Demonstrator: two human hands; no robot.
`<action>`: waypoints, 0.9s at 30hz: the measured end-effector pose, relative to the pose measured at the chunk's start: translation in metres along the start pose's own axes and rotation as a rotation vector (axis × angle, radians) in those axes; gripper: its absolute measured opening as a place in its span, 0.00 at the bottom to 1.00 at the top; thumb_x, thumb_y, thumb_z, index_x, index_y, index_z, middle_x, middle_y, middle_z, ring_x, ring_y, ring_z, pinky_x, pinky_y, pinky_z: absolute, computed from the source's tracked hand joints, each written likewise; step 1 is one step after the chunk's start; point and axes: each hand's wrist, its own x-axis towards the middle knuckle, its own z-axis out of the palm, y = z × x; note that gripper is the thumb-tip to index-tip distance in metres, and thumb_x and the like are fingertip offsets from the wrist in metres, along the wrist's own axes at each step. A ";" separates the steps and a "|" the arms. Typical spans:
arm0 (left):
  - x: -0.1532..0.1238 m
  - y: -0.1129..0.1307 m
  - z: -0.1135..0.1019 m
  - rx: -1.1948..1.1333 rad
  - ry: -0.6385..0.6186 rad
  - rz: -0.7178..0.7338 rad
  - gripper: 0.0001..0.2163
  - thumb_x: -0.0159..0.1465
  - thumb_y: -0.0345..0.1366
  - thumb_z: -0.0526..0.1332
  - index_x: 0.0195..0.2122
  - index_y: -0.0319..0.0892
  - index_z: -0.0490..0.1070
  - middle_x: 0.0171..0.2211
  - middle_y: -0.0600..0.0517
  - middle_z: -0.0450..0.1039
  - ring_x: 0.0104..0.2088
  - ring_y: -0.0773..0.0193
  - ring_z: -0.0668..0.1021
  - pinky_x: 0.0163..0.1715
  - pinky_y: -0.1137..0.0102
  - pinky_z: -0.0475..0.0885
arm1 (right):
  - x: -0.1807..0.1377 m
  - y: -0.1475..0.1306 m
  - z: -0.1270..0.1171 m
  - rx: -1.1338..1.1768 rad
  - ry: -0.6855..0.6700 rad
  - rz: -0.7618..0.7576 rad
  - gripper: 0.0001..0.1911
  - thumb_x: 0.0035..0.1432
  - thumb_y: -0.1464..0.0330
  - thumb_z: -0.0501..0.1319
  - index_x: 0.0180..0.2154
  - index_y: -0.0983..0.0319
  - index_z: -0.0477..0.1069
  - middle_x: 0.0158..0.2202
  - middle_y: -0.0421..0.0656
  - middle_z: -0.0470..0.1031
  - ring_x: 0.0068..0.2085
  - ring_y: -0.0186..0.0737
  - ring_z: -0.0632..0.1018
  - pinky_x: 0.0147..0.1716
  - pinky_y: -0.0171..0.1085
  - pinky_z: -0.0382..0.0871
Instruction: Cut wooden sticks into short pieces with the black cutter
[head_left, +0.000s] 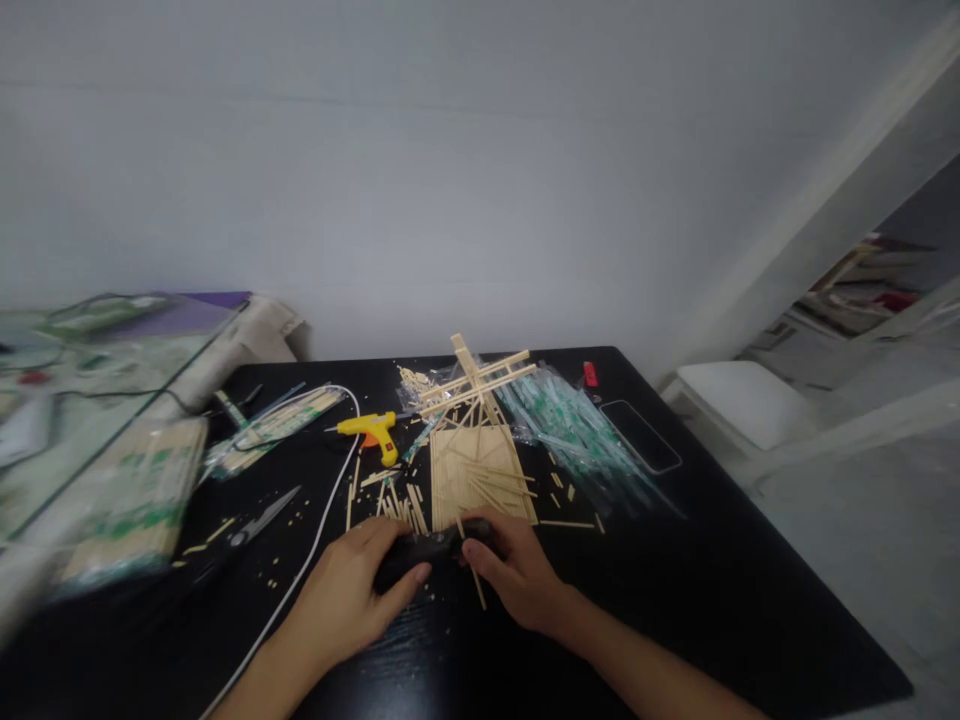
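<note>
Left hand (pixel 349 598) and right hand (pixel 517 580) closed around dark tool (pixel 426 547) — possibly a cutter — at near edge of stick frame (pixel 472 465). Risk of cracking glued joints through slipping or pushing forward.

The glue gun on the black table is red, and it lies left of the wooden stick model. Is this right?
Not fully. The head view shows that the glue gun is yellow, not red. The rest is as you say: it lies on the black table, left of the wooden stick model.
</note>
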 end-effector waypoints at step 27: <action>0.002 -0.001 0.002 0.069 -0.138 -0.077 0.16 0.68 0.51 0.56 0.35 0.44 0.71 0.32 0.48 0.78 0.33 0.54 0.80 0.33 0.65 0.69 | 0.011 0.004 -0.010 0.717 -0.303 0.475 0.20 0.61 0.56 0.65 0.44 0.68 0.78 0.35 0.49 0.79 0.28 0.41 0.83 0.25 0.35 0.77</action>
